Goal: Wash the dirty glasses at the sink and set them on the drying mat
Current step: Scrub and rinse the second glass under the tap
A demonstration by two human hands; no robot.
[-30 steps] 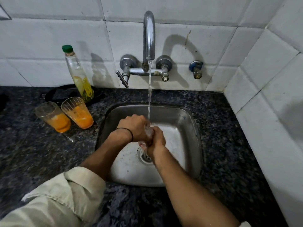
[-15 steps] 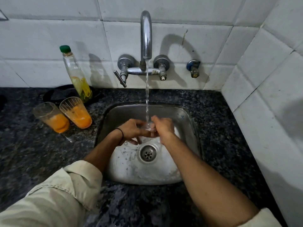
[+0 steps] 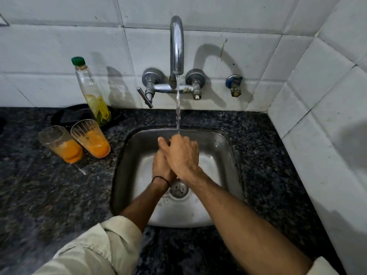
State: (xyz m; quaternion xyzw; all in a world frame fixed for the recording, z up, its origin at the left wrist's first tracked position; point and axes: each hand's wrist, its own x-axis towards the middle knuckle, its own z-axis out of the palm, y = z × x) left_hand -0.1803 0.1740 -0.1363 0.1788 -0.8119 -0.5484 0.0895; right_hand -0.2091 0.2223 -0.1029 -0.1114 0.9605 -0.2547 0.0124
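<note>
The left hand was mostly hidden under the right hand, so only its wrist side, with a thin dark band, and a few fingertips at the far end showed. Whether anything lay between the palms could not be seen. No glass was visible in either hand. The drain was half covered by the right wrist. A flat black thing behind the bottle was too dark to identify. The lower edge of the view cut off the pale rolled sleeve on the left arm.

Both hands were pressed together above the middle of the sink, the right laid across the back of the left, and the fingers of both were relaxed and pointed toward the wall. The stream of water from the tap landed on the right hand's knuckles. Both forearms reached in from below, meeting at the wrists.

Two dirty glasses stood on the dark speckled counter to the left of the sink, with orange residue in their bottoms. The nearer glass was just beside the sink's rim, and the outer glass touched it or nearly did. The bottle, green-capped and holding yellowish liquid, stood just behind them by the tiled wall.
</note>
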